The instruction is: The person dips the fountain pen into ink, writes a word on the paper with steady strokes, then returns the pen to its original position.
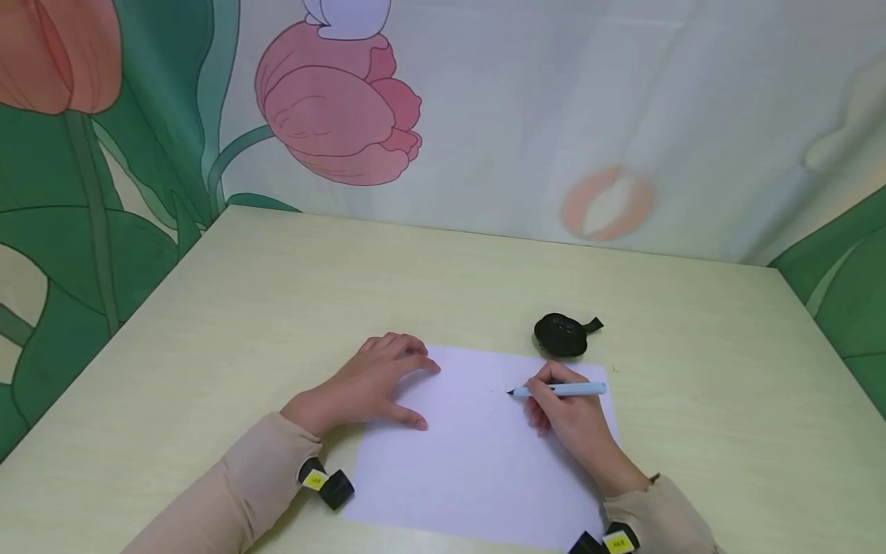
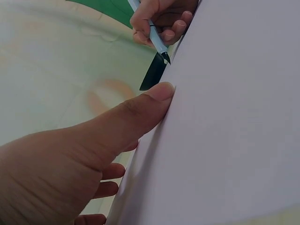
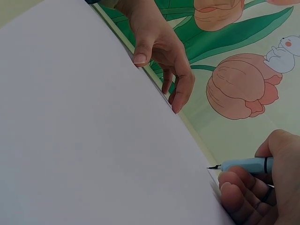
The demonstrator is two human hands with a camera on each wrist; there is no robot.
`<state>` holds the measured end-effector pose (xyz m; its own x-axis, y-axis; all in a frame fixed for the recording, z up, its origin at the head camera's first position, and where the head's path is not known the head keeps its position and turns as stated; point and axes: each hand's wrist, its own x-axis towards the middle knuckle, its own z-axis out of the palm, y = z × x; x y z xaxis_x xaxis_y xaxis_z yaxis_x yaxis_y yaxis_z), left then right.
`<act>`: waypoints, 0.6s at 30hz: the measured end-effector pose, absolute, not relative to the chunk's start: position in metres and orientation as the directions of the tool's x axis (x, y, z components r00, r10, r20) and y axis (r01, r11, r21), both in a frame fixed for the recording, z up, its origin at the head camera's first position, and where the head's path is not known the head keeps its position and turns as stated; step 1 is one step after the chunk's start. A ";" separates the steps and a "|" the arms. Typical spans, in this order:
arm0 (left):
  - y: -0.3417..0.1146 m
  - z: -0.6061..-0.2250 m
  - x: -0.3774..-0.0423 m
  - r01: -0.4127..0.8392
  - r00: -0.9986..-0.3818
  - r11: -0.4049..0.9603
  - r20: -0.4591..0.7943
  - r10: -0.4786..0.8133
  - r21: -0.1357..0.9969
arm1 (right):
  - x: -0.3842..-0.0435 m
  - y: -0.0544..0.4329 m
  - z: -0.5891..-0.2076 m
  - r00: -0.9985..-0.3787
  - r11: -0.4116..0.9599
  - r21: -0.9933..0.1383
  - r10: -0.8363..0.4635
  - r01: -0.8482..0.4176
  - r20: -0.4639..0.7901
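A sheet of white paper [image 1: 443, 469] lies on the table in the head view. My right hand [image 1: 571, 412] pinches a light blue fountain pen [image 1: 581, 389], its dark nib pointing left close over the upper right part of the sheet. A few faint marks show near the nib. My left hand [image 1: 374, 385] rests on the paper's upper left edge, thumb and fingers spread. In the left wrist view the left thumb [image 2: 136, 110] presses along the sheet. The right wrist view shows the pen's metal nib [image 3: 214, 167] and curled fingers behind it.
Beyond the paper's top edge lies a round black object [image 1: 561, 335] with a short tab sticking out to the right. The pale wooden table [image 1: 346, 269] ends at a hanging cloth [image 1: 498, 138] printed with tulips. A black wrist camera [image 1: 336, 489] sits at the left cuff.
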<state>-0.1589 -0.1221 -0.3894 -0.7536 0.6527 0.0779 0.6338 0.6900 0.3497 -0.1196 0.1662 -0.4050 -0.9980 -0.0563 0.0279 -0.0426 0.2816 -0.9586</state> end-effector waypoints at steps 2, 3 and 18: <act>-0.122 -0.389 -0.159 0.634 -0.753 0.689 0.077 0.654 0.351 | -0.119 0.166 -0.405 -0.998 0.282 -0.959 -0.053 -0.042 0.028; -0.122 -0.389 -0.159 0.636 -0.752 0.688 0.078 0.655 0.350 | -0.119 0.166 -0.405 -0.998 0.283 -0.958 -0.054 -0.044 0.030; -0.123 -0.391 -0.159 0.643 -0.746 0.682 0.087 0.660 0.349 | -0.118 0.166 -0.402 -0.999 0.311 -0.950 -0.037 -0.019 0.008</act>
<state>-0.1593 -0.1235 -0.3910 -0.7464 0.6598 0.0873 0.6432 0.6815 0.3490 -0.1183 0.1655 -0.4018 -0.9993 -0.0366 0.0084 -0.0194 0.3109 -0.9503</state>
